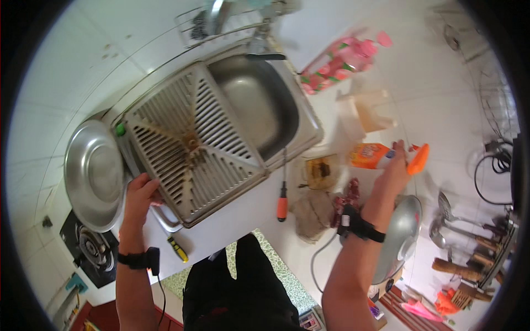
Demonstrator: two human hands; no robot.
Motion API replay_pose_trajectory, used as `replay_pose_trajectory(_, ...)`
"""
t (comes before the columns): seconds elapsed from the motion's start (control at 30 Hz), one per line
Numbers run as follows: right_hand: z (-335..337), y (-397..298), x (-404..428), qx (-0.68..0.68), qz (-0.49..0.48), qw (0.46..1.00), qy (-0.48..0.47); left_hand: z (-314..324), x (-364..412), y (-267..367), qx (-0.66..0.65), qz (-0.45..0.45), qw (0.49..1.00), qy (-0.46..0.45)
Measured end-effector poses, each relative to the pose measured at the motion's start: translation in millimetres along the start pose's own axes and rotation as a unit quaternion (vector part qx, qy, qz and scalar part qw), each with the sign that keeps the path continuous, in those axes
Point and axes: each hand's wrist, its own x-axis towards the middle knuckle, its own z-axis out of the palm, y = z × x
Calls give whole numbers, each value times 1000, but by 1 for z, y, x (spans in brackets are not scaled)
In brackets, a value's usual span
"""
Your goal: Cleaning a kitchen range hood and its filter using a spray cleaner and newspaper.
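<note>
My left hand (142, 193) grips the left edge of a slotted metal drainer panel (223, 124), which lies tilted over the left part of a stainless steel sink (252, 91) and has brown stains at its centre. My right hand (397, 159) is closed around an orange and white spray bottle (366, 156) with an orange trigger head, right of the sink. A screwdriver with an orange handle (282, 202) lies at the sink's front rim. A yellow and black screwdriver (178, 249) lies on the counter near my left wrist.
A round steel basin (94, 178) stands left of the drainer beside a gas stove (92, 248). On the right are a pink bottle (343, 62), a beige container (360, 111), a grey-brown cloth (313, 215) and a metal bowl (401, 240). Ladles (439, 227) hang farther right.
</note>
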Motion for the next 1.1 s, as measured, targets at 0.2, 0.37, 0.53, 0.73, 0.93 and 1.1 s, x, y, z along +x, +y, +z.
replay_pose_trajectory(0.2,-3,-66,-14,-66,-106,985,-120,-5,-3,4,16,-9,1000,-13)
replay_pose_trajectory(0.37,1,-135,-70,-45,-116,945,-303,-3,-7,5,2,-11,1000,-4)
replay_pose_trajectory(0.53,-5,-130,-145,-84,-30,866,-492,-1,-6,6,-11,-3,1000,-9)
replay_pose_trajectory(0.73,8,-114,-245,-118,126,766,-620,-4,-3,1,-19,8,1000,-14)
replay_pose_trajectory(0.93,3,-87,-301,-153,201,773,-582,-1,-2,-4,-41,13,999,-8)
replay_pose_trajectory(1.1,13,-82,-311,-191,168,777,-576,-4,2,-10,-62,13,998,-7)
